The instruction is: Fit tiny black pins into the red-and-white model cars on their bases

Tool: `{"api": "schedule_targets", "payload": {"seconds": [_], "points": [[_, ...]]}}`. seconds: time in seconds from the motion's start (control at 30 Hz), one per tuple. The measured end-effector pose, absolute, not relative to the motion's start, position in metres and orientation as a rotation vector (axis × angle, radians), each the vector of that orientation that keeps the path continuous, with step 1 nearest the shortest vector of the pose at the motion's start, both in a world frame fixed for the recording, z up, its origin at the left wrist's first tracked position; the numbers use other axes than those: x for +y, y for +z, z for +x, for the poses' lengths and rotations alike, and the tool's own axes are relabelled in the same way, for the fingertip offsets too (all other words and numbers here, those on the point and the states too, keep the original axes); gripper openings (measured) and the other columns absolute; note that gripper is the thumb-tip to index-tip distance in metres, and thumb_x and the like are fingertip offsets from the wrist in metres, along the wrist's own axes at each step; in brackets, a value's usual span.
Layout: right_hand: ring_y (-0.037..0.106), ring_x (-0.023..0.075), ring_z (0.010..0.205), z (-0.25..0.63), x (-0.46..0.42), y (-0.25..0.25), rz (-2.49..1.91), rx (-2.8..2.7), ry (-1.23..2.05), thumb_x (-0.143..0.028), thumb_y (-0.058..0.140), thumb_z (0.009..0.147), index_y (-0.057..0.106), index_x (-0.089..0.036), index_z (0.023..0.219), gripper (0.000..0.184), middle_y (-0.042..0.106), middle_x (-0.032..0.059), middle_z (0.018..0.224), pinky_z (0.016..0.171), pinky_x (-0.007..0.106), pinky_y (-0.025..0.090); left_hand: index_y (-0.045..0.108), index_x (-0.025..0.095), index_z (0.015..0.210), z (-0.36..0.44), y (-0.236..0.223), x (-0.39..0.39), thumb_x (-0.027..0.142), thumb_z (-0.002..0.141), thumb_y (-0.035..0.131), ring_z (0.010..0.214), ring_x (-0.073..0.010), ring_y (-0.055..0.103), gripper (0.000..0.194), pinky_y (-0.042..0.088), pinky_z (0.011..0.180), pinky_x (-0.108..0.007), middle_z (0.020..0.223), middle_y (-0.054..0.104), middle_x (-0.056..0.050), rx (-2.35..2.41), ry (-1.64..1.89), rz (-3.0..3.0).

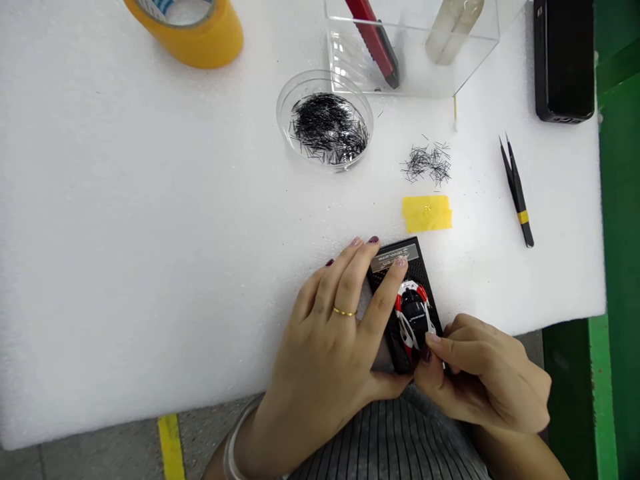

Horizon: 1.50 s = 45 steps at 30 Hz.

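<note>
A small red, white and black model car (413,313) sits on a black rectangular base (400,263) near the front edge of the white foam sheet (150,233). My left hand (335,333) lies over the base's left side, fingers spread along it, thumb under its near end. My right hand (483,373) pinches the near end of the base and car with its fingertips. Both hands hold the base together.
A clear round dish (325,120) holds several thin black pins; a loose pile of pins (427,162) lies beside a yellow tape piece (427,213). Black tweezers (517,190) lie to the right. A yellow tape roll (200,33), a clear box (415,47) and a black phone (563,60) are at the back.
</note>
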State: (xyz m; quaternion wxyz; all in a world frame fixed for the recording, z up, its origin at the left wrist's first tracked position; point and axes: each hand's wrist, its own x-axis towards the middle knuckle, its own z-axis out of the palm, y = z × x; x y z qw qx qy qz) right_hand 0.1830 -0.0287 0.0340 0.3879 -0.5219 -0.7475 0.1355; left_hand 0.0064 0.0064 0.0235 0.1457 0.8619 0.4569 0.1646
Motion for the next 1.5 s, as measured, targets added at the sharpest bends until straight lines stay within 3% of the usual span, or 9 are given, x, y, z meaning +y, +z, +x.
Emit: {"api": "schedule_targets", "payload": {"seconds": [0.17,0.33,0.47,0.57,0.7,0.83,1.03,1.5], "points": [[0.045,0.0106,0.046,0.180,-0.030,0.033,-1.319,-1.864,0.374,0.006,0.062,0.074,0.064,-0.014,0.090,0.026,0.051,-0.0022,0.059,0.041,0.027,0.043,0.047,0.011,0.148,0.006,0.024,0.006,0.070,0.073,0.073,0.141,-0.0398,0.044,0.098,0.035,0.112,-0.048,0.151,0.047,-0.025,1.320,0.478,2.483],[0.045,0.0096,0.045,0.184,-0.028,0.032,-1.244,-1.676,0.495,0.009,0.058,0.071,0.066,-0.013,0.091,0.031,0.053,-0.0022,0.060,0.039,0.026,0.035,0.049,0.009,0.145,0.005,0.023,0.008,0.067,0.071,0.076,0.140,-0.0405,0.046,0.097,0.035,0.112,-0.047,0.149,0.049,-0.027,1.284,0.536,2.487],[0.051,0.0130,0.050,0.194,-0.021,0.030,-1.226,-1.432,0.655,-0.002,0.061,0.082,0.071,-0.018,0.095,0.023,0.060,0.0003,0.065,0.044,0.030,0.041,0.051,0.004,0.141,-0.001,0.023,0.009,0.070,0.069,0.075,0.142,-0.0430,0.044,0.100,0.037,0.114,-0.050,0.151,0.045,-0.031,1.199,0.658,2.425],[0.055,0.0154,0.055,0.199,-0.008,0.032,-1.213,-1.419,0.675,-0.016,0.063,0.091,0.074,-0.021,0.091,0.012,0.064,0.0025,0.067,0.048,0.031,0.043,0.050,0.004,0.141,-0.003,0.023,0.008,0.076,0.069,0.069,0.142,-0.0414,0.044,0.104,0.039,0.116,-0.053,0.151,0.048,-0.028,1.136,0.795,2.287],[0.054,0.0150,0.054,0.197,0.012,0.037,-1.150,-1.452,0.788,-0.031,0.059,0.098,0.076,-0.021,0.086,0.023,0.063,0.0034,0.066,0.048,0.030,0.042,0.055,0.014,0.140,0.001,0.023,0.004,0.079,0.075,0.063,0.134,-0.0366,0.055,0.093,0.046,0.113,-0.052,0.143,0.060,-0.017,1.151,1.055,2.072],[0.059,0.0156,0.059,0.191,0.023,0.041,-1.105,-1.393,0.943,-0.032,0.061,0.098,0.077,-0.023,0.088,0.020,0.066,0.0029,0.069,0.053,0.030,0.045,0.061,0.017,0.137,0.007,0.027,0.002,0.077,0.088,0.050,0.128,-0.0330,0.061,0.078,0.051,0.111,-0.049,0.136,0.066,-0.012,1.187,1.215,1.898],[0.064,0.0180,0.064,0.184,0.025,0.043,-1.134,-1.320,0.963,-0.033,0.062,0.097,0.077,-0.027,0.087,0.019,0.068,0.0025,0.073,0.058,0.032,0.051,0.063,0.017,0.134,0.011,0.024,0.006,0.075,0.088,0.052,0.125,-0.0326,0.063,0.075,0.052,0.110,-0.049,0.131,0.069,-0.012,1.171,1.286,1.838],[0.061,0.0125,0.062,0.182,0.027,0.042,-1.090,-1.307,0.933,-0.025,0.061,0.098,0.076,-0.024,0.086,0.019,0.069,-0.0005,0.076,0.056,0.029,0.046,0.069,0.021,0.125,0.011,0.022,0.007,0.069,0.091,0.053,0.120,-0.0327,0.065,0.061,0.055,0.103,-0.050,0.130,0.068,-0.013,1.137,1.313,1.926]]}}
